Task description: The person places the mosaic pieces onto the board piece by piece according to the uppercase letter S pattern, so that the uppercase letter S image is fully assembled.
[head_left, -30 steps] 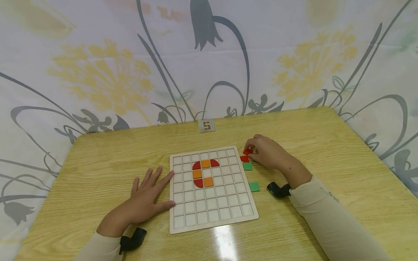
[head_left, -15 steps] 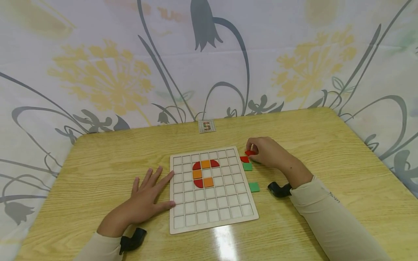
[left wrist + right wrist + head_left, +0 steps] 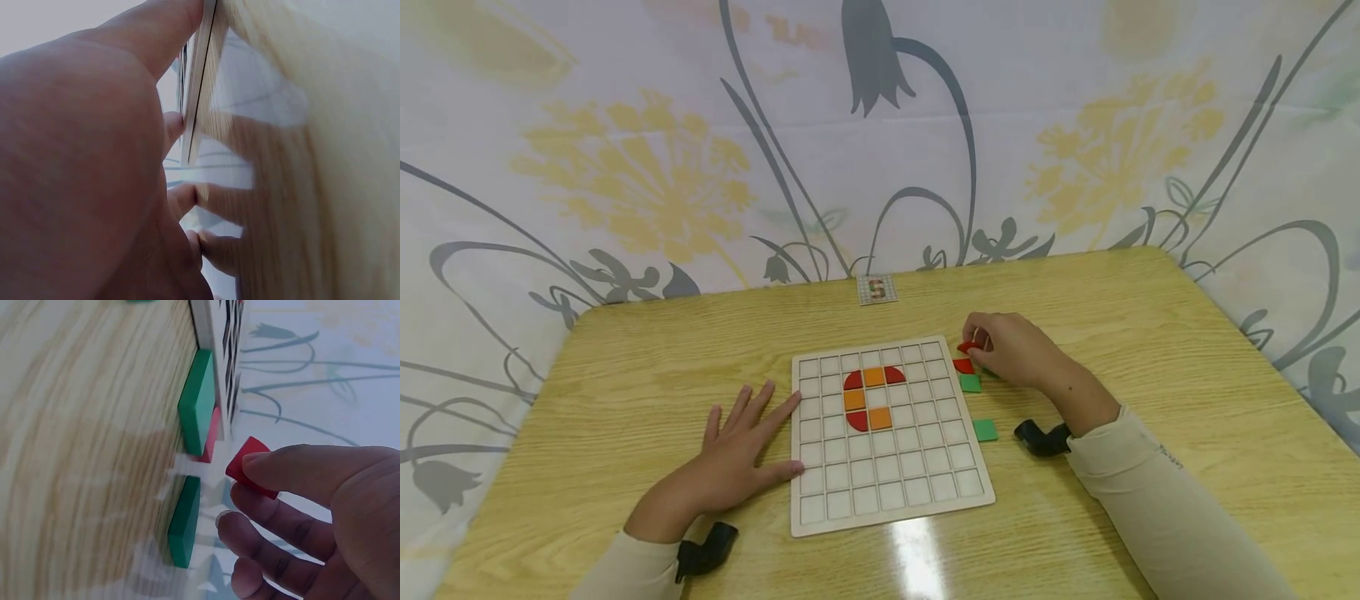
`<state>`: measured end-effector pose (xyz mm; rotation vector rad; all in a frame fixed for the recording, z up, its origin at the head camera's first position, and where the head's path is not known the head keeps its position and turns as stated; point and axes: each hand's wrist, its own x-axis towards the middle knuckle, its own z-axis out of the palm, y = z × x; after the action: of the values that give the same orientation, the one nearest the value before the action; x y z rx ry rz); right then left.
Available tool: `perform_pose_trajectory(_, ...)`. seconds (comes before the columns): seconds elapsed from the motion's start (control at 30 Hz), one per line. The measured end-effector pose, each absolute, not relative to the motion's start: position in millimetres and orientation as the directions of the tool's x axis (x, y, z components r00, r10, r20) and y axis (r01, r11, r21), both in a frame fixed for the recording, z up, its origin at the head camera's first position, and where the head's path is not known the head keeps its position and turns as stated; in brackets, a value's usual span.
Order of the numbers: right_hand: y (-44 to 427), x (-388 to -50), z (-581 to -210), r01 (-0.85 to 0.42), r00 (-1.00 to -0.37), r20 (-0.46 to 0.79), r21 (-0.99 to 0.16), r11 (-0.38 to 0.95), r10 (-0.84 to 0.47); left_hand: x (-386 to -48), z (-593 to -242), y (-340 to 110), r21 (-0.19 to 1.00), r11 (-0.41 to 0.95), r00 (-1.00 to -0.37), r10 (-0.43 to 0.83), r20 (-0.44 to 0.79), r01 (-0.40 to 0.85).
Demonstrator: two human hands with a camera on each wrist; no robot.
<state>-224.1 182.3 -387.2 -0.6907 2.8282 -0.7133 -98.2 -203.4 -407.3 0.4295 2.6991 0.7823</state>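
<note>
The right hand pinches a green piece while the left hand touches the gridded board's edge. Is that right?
Not the colour: the right hand pinches a red piece, as the right wrist view shows. The left hand does touch the edge of the gridded board.

Glossy wood-grain table (image 3: 1075, 308); wooden board (image 3: 891, 497); smooth red piece (image 3: 235, 466); cloth sleeve (image 3: 1165, 508).

We see red pieces (image 3: 250, 445), orange squares (image 3: 880, 417), green squares (image 3: 985, 430) and a cream board (image 3: 887, 471) crossed by dark grid lines; we find yellowish wood grain on the table (image 3: 715, 333), a yellow and grey floral print on the whitish backdrop (image 3: 820, 167), beige sleeves (image 3: 1172, 508), and a red-and-green figure on the gridded card (image 3: 877, 289)
</note>
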Motion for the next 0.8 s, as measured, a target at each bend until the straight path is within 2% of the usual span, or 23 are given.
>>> perform_pose_trajectory(0.47, 163.6, -208.8, -379.4, -0.402, -0.871, 0.029, -0.616, 0.677, -0.49, -97.5, -405.5, -202.4, 0.589, 0.785, -0.908, 0.37, -0.196, 0.192)
perform_pose_trajectory(0.8, 147.4, -196.2, -377.1, -0.434, -0.848, 0.068, -0.657, 0.616, -0.526, -98.0, -404.8, -202.9, 0.577, 0.795, -0.904, 0.369, -0.215, 0.188)
